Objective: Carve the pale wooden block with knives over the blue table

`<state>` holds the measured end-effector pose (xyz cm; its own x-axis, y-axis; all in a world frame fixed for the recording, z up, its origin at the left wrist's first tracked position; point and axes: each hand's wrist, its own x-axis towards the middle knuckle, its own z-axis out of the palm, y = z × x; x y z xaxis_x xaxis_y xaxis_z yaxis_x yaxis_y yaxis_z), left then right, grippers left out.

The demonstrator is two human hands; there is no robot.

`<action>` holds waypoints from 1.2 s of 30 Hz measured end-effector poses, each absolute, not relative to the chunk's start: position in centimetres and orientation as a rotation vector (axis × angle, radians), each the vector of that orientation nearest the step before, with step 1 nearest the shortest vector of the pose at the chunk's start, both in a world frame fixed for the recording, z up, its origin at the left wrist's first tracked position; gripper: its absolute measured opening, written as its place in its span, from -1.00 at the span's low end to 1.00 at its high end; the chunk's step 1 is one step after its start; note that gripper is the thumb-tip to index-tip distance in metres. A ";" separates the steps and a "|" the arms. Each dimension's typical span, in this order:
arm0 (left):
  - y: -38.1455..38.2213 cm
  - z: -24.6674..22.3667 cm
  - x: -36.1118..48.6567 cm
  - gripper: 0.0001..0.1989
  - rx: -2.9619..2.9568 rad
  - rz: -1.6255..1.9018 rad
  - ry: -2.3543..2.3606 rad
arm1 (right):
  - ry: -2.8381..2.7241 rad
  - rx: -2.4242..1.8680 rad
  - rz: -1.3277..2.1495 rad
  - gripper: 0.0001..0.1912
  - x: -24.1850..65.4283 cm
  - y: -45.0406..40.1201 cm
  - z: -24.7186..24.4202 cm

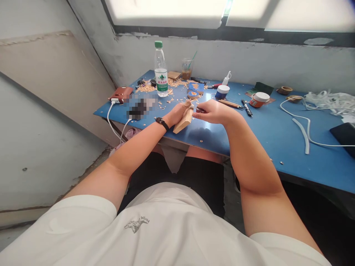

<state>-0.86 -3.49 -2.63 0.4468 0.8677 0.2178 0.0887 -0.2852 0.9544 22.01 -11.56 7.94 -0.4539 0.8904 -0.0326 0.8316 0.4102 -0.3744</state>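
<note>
My left hand [177, 113], with a black-strapped watch on its wrist, is closed around a pale wooden block [183, 123] above the front edge of the blue table. The block is tilted, its lower end toward me, and its upper part looks cut into a narrower shape. Right beside it, my right hand [212, 112] is closed on a carving tool with a dark reddish-brown handle [200, 110]. Its blade is hidden, so I cannot tell whether it touches the wood. Wood shavings [177, 84] lie scattered behind my hands.
A water bottle [161, 74] stands at the back left near a drink cup [186, 69]. A brown case [121, 95] lies left. White-lidded jars [222, 91], a marker [246, 108] and a small glue bottle [226, 78] are on the right. A white cable [309, 129] crosses the right side.
</note>
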 end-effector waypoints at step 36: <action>-5.0 -0.6 -0.3 -0.07 1.706 1.052 0.926 | -2.373 -1.834 0.367 -0.36 20.8 -11.5 8.1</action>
